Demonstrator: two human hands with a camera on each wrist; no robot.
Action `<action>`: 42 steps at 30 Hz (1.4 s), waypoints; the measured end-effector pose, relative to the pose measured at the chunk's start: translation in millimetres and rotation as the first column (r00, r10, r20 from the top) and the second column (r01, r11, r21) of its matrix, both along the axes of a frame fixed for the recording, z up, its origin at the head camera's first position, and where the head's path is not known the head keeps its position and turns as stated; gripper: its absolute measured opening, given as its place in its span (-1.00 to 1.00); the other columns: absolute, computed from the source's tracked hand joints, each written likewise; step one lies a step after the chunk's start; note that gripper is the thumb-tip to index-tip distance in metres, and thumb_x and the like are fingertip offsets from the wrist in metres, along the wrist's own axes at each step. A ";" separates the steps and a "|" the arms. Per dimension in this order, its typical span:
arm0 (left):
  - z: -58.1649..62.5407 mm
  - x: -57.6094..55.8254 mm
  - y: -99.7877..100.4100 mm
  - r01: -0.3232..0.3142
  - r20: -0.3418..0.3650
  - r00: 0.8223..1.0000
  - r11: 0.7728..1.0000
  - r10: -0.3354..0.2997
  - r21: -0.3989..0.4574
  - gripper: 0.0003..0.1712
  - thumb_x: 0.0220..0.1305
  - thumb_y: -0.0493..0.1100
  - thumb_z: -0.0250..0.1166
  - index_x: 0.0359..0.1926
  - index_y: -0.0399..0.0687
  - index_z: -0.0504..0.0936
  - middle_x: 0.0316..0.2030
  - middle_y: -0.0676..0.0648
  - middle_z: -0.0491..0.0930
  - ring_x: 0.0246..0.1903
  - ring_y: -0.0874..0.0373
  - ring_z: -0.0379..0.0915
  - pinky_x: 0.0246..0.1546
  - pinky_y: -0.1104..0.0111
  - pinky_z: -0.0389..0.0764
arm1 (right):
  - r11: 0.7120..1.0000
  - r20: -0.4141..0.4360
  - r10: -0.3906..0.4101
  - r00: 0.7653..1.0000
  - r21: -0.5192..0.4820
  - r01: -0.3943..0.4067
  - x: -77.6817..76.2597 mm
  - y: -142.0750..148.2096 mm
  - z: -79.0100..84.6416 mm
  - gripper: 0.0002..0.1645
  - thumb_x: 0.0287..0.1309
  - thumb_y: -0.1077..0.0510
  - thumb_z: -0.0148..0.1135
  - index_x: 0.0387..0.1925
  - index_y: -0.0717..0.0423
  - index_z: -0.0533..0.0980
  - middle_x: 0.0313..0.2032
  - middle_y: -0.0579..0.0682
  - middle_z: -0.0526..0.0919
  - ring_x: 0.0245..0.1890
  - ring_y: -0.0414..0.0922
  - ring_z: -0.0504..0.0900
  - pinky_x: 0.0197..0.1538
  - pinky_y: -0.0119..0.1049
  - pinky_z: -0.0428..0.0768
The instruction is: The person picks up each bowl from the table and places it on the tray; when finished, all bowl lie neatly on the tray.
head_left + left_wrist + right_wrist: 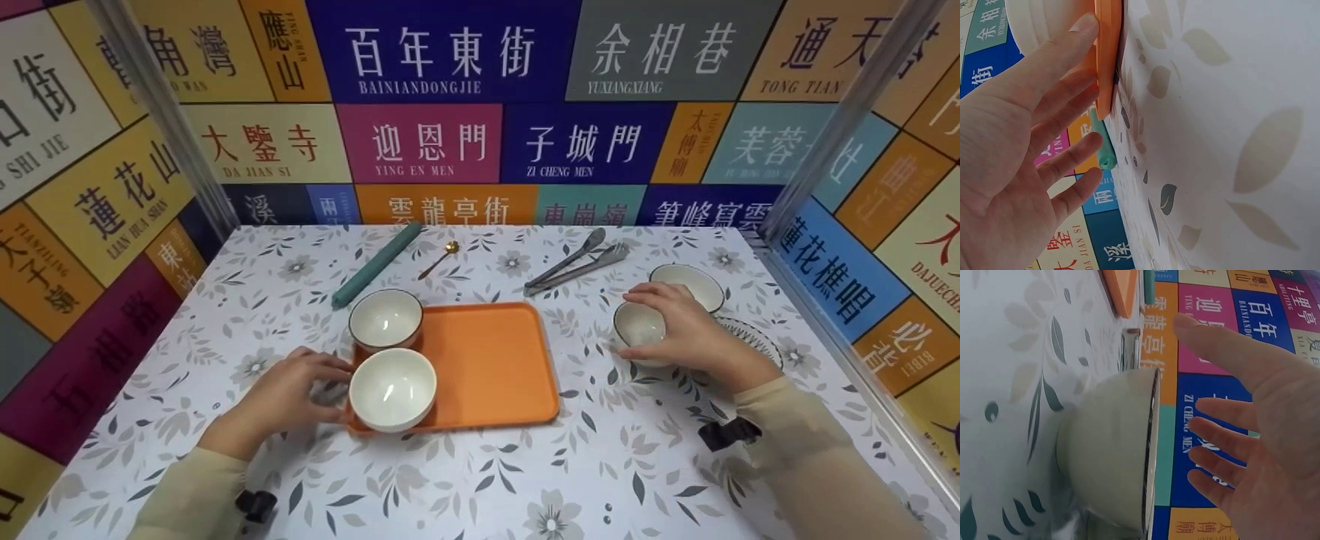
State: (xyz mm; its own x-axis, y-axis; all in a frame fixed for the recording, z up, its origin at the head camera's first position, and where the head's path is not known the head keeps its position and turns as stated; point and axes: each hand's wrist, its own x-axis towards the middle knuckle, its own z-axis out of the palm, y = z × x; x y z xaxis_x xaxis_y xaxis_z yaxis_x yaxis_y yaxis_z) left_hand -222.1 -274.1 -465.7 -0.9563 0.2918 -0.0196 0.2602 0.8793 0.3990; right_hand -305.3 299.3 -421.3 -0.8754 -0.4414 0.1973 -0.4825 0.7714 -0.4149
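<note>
In the head view, my left hand [289, 390] is at the left edge of an orange tray [495, 367], beside a plain white bowl [392, 390]. Its fingers are loosely spread, and the left wrist view shows the thumb against the tray's rim [1107, 56]. Behind the white bowl, a dark-rimmed bowl [385, 319] also sits on the tray's left side. Over at the right, my right hand [694, 330] hovers around a small dark-rimmed bowl [636, 322]. The right wrist view has that bowl [1112, 444] upright on the table, the extended fingers [1224, 433] above its rim.
Another dark-rimmed bowl [690, 285] and a patterned plate [754, 341] lie by the right hand, the plate partly hidden. Behind the tray are a green rolled item [377, 266], a small gold spoon [439, 260] and grey tongs [574, 266]. Sign-covered walls [442, 56] enclose the table.
</note>
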 end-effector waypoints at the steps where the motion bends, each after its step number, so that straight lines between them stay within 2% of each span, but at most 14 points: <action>1: 0.0 0.0 0.0 -0.004 0.003 1.000 1.000 0.004 0.001 -0.36 -0.15 0.12 0.69 0.06 0.28 0.77 0.17 0.13 0.65 0.17 0.06 0.45 0.21 -0.08 0.51 | 1.000 0.014 0.000 1.000 0.012 0.000 -0.6 2.1 1.2 0.12 -0.19 -0.21 0.70 0.36 0.23 0.47 0.38 0.23 0.42 0.40 0.29 0.29 0.43 0.32 0.26; 5: 0.7 0.0 -0.2 -0.005 0.001 1.000 1.000 0.005 0.003 -0.36 -0.14 0.11 0.69 0.07 0.25 0.77 0.17 0.13 0.65 0.17 0.06 0.44 0.21 -0.08 0.51 | 0.998 0.054 -0.004 0.999 0.063 0.001 -4.0 10.6 4.2 0.18 -0.22 -0.22 0.71 0.39 0.23 0.44 0.40 0.27 0.38 0.41 0.31 0.26 0.42 0.35 0.25; 12: 2.0 -1.1 -0.7 -0.001 0.000 1.000 1.000 0.001 0.000 -0.38 -0.12 0.12 0.68 0.06 0.26 0.77 0.17 0.13 0.65 0.18 0.06 0.44 0.20 -0.07 0.51 | 0.991 0.060 -0.021 0.998 0.136 0.012 -12.7 25.1 4.8 0.25 -0.28 -0.30 0.71 0.41 0.20 0.43 0.43 0.28 0.37 0.43 0.31 0.23 0.43 0.37 0.22; 19: 1.6 -1.8 -0.2 -0.006 0.016 1.000 1.000 0.006 0.002 -0.39 -0.10 0.09 0.68 0.06 0.25 0.77 0.17 0.11 0.65 0.17 0.04 0.45 0.19 -0.07 0.53 | 0.992 0.108 0.014 0.994 0.127 -0.028 -19.0 35.2 3.8 0.29 -0.31 -0.34 0.70 0.41 0.21 0.42 0.44 0.29 0.36 0.44 0.32 0.21 0.42 0.37 0.24; 24: 1.4 -1.4 2.0 -0.019 0.030 0.999 1.000 0.019 -0.002 -0.39 -0.11 0.05 0.69 0.07 0.26 0.77 0.16 0.12 0.65 0.16 0.06 0.46 0.20 -0.05 0.54 | 0.982 0.099 0.039 0.994 0.181 -0.056 -21.4 41.1 0.7 0.33 -0.40 -0.34 0.72 0.40 0.20 0.44 0.42 0.28 0.39 0.37 0.29 0.27 0.36 0.37 0.30; 28: 1.0 -1.2 3.0 -0.035 0.048 0.998 0.999 0.035 -0.003 -0.38 -0.12 0.03 0.69 0.07 0.28 0.77 0.16 0.14 0.64 0.17 0.08 0.45 0.22 -0.04 0.53 | 0.973 0.108 0.056 0.993 0.215 -0.078 -22.6 43.3 -0.5 0.40 -0.49 -0.33 0.75 0.42 0.20 0.41 0.43 0.27 0.37 0.35 0.30 0.25 0.35 0.41 0.25; 34: 1.8 -2.2 3.1 -0.034 0.047 0.998 0.999 0.034 -0.002 -0.39 -0.12 0.05 0.69 0.06 0.31 0.77 0.15 0.15 0.65 0.15 0.09 0.45 0.20 -0.03 0.53 | 0.976 0.125 0.048 0.991 0.205 -0.074 -22.9 42.4 0.7 0.43 -0.54 -0.29 0.77 0.43 0.21 0.39 0.43 0.29 0.36 0.39 0.31 0.22 0.38 0.43 0.17; 39: 0.9 -2.0 2.3 -0.030 0.044 0.999 1.000 0.030 0.001 -0.38 -0.13 0.03 0.69 0.06 0.32 0.76 0.15 0.16 0.64 0.16 0.10 0.44 0.20 -0.04 0.53 | 0.983 0.107 0.040 0.994 0.174 -0.058 -25.2 40.4 -2.1 0.41 -0.58 -0.29 0.78 0.39 0.23 0.44 0.36 0.28 0.43 0.38 0.27 0.26 0.38 0.37 0.21; 42: -0.3 -1.4 1.5 -0.012 0.013 1.000 1.000 0.012 -0.005 -0.40 -0.12 0.03 0.69 0.05 0.28 0.78 0.14 0.16 0.66 0.14 0.10 0.44 0.17 -0.03 0.54 | 0.986 0.087 0.019 0.996 0.164 -0.033 -26.6 39.1 -6.1 0.41 -0.60 -0.32 0.78 0.39 0.20 0.46 0.34 0.27 0.44 0.38 0.25 0.27 0.36 0.35 0.24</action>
